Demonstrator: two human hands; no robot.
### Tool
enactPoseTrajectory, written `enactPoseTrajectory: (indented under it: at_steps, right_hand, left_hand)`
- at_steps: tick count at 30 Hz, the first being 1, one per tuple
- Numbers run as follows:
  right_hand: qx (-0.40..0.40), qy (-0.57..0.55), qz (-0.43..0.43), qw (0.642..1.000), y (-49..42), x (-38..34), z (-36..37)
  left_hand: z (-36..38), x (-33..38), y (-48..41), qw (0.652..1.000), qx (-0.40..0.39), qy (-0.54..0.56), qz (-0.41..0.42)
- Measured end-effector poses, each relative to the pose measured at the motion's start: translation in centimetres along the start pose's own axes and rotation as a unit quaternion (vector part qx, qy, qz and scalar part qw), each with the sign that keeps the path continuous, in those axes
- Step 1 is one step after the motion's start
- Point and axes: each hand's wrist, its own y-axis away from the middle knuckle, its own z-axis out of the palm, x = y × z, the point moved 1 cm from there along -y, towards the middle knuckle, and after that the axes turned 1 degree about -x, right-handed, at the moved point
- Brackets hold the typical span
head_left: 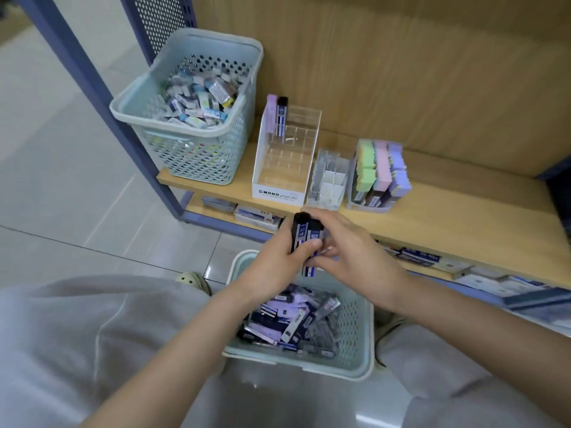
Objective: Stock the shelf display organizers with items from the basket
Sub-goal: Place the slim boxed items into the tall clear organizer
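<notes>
A pale glossy tiled floor (61, 211) is spreading out on the left. A blue-grey metal upright post (82, 76) is slanting up beside a perforated metal side panel (160, 20). A wood-grain back panel (401, 72) is closing the rear. White-and-blue flat boxes (256, 216) are lying on a lower wooden shelf (197, 208). A cream clog with holes (193, 281) is peeking out beside light grey trousers (77, 335).

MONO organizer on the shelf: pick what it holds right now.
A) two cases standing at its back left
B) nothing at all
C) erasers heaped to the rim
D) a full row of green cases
A: the MONO organizer holds just a lilac case and a black case, both upright at its back left; the other slots look empty.
</notes>
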Motion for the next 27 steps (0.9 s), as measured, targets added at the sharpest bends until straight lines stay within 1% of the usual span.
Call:
enactPoseTrajectory:
  at_steps: [2,4,7,11,14,17,22,24,27]
  right_hand:
    - [0.040,-0.012,0.001,0.999,-0.7,-0.5,-1.4]
    - [0.090,0.010,0.000,0.996,-1.6,-0.8,-2.8]
    - [0.172,0.073,-0.021,0.982,-3.9,-0.9,-5.1]
    - [0.223,0.076,-0.042,0.971,-8.4,-0.5,-7.1]
    - [0.257,0.061,-0.037,0.964,-12.7,0.4,-7.4]
    - [0.271,0.045,-0.028,0.961,-17.1,1.1,-7.1]
    - [0.262,0.102,-0.028,0.959,-22.6,2.0,-6.3]
    - [0.246,0.126,-0.018,0.961,-24.2,2.3,-5.8]
    - [0.190,0.180,0.014,0.965,-25.7,2.8,-4.9]
  left_hand:
    - [-1.0,1.5,-0.9,0.999,-0.014,-0.023,0.021]
    - [-2.3,2.9,-1.7,0.998,-0.018,-0.055,0.040]
    - [-4.8,4.7,-3.5,0.996,0.023,-0.076,0.045]
    - [-7.7,5.0,-6.3,0.994,0.067,-0.076,0.032]
    - [-8.8,3.9,-7.9,0.992,0.100,-0.070,0.018]
    - [-9.5,2.7,-8.9,0.989,0.129,-0.074,0.010]
    - [-10.5,1.4,-9.9,0.987,0.156,-0.027,0.038]
    - [-10.9,1.0,-10.3,0.987,0.159,-0.015,0.036]
    - [-11.2,0.3,-10.7,0.987,0.157,-0.014,0.043]
